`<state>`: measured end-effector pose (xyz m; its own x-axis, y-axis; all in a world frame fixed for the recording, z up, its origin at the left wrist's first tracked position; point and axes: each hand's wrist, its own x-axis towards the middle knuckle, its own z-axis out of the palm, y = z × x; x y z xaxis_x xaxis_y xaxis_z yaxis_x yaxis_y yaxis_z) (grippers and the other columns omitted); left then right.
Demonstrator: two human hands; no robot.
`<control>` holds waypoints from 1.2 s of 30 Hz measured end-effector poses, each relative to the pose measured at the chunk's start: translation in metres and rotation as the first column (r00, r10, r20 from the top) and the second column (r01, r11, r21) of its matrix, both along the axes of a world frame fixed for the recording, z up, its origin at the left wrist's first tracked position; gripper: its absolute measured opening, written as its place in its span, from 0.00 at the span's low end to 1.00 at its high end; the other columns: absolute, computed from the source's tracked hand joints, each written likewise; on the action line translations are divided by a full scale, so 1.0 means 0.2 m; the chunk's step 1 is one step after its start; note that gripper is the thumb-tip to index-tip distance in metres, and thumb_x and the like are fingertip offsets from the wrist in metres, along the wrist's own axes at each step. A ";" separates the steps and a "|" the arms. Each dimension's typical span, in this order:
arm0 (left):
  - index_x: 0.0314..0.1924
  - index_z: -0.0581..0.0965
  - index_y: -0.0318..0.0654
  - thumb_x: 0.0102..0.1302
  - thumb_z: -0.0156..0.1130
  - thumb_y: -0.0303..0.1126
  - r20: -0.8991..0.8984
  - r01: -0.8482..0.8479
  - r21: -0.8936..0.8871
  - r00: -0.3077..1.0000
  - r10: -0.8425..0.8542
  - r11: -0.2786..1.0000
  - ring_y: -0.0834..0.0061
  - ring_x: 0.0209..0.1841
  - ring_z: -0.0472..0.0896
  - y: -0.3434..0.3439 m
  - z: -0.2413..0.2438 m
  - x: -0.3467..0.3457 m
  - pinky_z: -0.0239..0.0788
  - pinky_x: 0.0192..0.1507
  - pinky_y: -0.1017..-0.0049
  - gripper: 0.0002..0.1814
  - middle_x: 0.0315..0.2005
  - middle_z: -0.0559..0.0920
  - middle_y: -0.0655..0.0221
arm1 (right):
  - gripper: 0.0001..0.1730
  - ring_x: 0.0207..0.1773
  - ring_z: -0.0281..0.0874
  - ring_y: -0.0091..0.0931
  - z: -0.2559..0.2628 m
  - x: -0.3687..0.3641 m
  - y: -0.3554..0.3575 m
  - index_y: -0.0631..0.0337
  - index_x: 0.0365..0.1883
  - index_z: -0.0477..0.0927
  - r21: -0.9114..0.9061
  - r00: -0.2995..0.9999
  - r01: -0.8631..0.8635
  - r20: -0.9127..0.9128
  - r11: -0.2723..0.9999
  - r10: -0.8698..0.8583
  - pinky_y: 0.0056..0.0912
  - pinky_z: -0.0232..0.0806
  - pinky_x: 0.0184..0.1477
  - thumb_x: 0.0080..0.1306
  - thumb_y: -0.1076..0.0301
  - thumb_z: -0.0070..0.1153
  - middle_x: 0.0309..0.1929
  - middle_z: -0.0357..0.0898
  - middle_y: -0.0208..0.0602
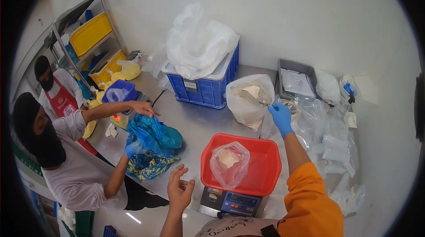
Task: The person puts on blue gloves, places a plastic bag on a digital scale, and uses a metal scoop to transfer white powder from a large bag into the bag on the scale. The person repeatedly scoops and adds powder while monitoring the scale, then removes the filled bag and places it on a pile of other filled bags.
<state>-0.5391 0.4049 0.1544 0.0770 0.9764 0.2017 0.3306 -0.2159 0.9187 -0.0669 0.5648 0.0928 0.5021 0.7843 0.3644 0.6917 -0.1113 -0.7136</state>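
Note:
My right hand [281,117], in a blue glove, grips the handle of a metal scoop [264,97]. The scoop's bowl is inside an open white plastic bag of pale powder [249,104]. My bare left hand [180,187] is raised over the table's near edge, fingers apart and slightly curled, holding nothing. Right of it, a red plastic basin [262,167] rests on a digital scale [239,202]. In the basin stands an open clear plastic bag [240,177] with a small heap of pale powder [228,158].
At left a co-worker [76,167] handles a blue plastic bag [152,144]. A lidded blue crate [202,87] bears a large white bag [199,44]. Clear plastic bags [335,144] and a grey tray [297,77] lie at right. Yellow bags [127,71] lie at far left.

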 end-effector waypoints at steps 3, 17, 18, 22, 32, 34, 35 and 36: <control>0.57 0.78 0.36 0.60 0.67 0.21 -0.016 0.048 0.039 0.999 -0.048 0.998 0.80 0.36 0.82 0.03 0.02 0.01 0.74 0.34 0.83 0.23 0.64 0.74 0.55 | 0.19 0.36 0.84 0.36 -0.01 -0.01 -0.12 0.63 0.36 0.87 0.087 0.999 0.021 -0.052 0.996 -0.017 0.39 0.73 0.41 0.64 0.52 0.66 0.32 0.86 0.43; 0.61 0.75 0.36 0.62 0.68 0.23 -0.098 0.130 0.168 0.989 -0.115 0.977 0.78 0.47 0.81 0.19 0.24 0.18 0.73 0.41 0.79 0.26 0.60 0.78 0.63 | 0.14 0.36 0.75 0.15 0.56 -0.17 -0.75 0.66 0.42 0.86 0.210 0.924 -0.093 -0.345 0.973 0.163 0.22 0.67 0.39 0.64 0.65 0.69 0.32 0.83 0.26; 0.59 0.77 0.37 0.62 0.68 0.25 -0.194 0.204 0.219 0.967 -0.163 0.954 0.74 0.47 0.82 0.21 0.25 0.19 0.74 0.42 0.76 0.24 0.59 0.79 0.62 | 0.13 0.36 0.74 0.15 0.61 -0.25 -0.85 0.66 0.42 0.86 0.201 0.917 -0.105 -0.359 0.974 0.173 0.21 0.67 0.38 0.64 0.67 0.69 0.32 0.82 0.25; 0.48 0.81 0.39 0.59 0.69 0.28 -0.496 0.440 0.300 0.830 -0.255 0.847 0.58 0.50 0.82 0.27 0.17 0.29 0.74 0.50 0.65 0.16 0.54 0.82 0.60 | 0.12 0.35 0.75 0.16 0.63 -0.39 -1.18 0.66 0.42 0.86 0.064 0.919 -0.169 -0.351 0.984 0.180 0.22 0.68 0.38 0.64 0.68 0.68 0.32 0.83 0.26; 0.56 0.79 0.40 0.57 0.61 0.23 -0.511 0.525 0.144 0.765 -0.391 0.839 0.50 0.53 0.81 0.31 0.04 0.47 0.75 0.55 0.57 0.23 0.58 0.76 0.56 | 0.12 0.34 0.81 0.40 0.56 -0.67 -1.25 0.54 0.35 0.83 -0.262 0.823 -0.234 0.459 0.936 0.335 0.43 0.72 0.38 0.57 0.59 0.69 0.31 0.82 0.36; 0.58 0.79 0.41 0.58 0.62 0.25 -0.517 0.539 0.107 0.748 -0.416 0.836 0.50 0.53 0.81 0.28 0.03 0.48 0.75 0.55 0.57 0.25 0.60 0.75 0.56 | 0.12 0.32 0.79 0.40 0.52 -0.68 -1.17 0.52 0.34 0.78 -0.291 0.708 -0.283 0.579 0.914 0.404 0.46 0.70 0.35 0.59 0.59 0.68 0.29 0.78 0.36; 0.58 0.79 0.41 0.58 0.63 0.26 -0.520 0.541 0.071 0.737 -0.432 0.838 0.50 0.54 0.81 0.27 0.02 0.49 0.75 0.56 0.57 0.25 0.61 0.75 0.56 | 0.12 0.32 0.79 0.40 0.51 -0.67 -1.18 0.52 0.34 0.78 -0.312 0.705 -0.261 0.584 0.913 0.402 0.45 0.70 0.36 0.58 0.59 0.67 0.29 0.78 0.36; 0.59 0.79 0.42 0.59 0.63 0.27 -0.521 0.537 0.035 0.729 -0.443 0.843 0.49 0.54 0.81 0.25 0.02 0.48 0.75 0.56 0.57 0.25 0.61 0.74 0.56 | 0.11 0.33 0.80 0.40 0.52 -0.66 -1.18 0.52 0.34 0.79 -0.334 0.699 -0.244 0.590 0.910 0.404 0.45 0.70 0.36 0.58 0.59 0.67 0.29 0.79 0.36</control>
